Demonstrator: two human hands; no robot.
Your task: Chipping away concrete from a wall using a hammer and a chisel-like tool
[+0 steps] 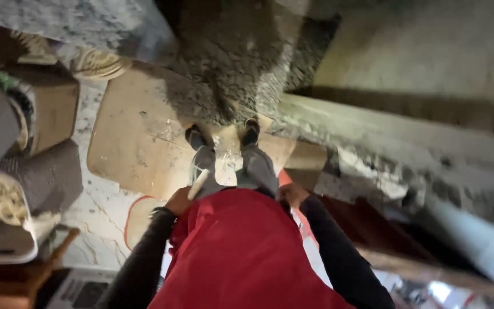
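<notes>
Red top seen from above, pale stick (198, 183) gripped in left hand (178, 200) fingers beside the thigh, right hand (293, 194) at the other hip, its fingers hidden so grip can't be told, shoes planted on dusty cardboard (132, 137).

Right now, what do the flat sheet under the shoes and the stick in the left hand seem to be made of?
Flat sheet: likely cardboard or thin board, matte tan, rounded corners, dusted with pale splatter. Stick in the left hand: pale, smooth and slim, possibly wood or plastic; too blurred to tell.
</notes>
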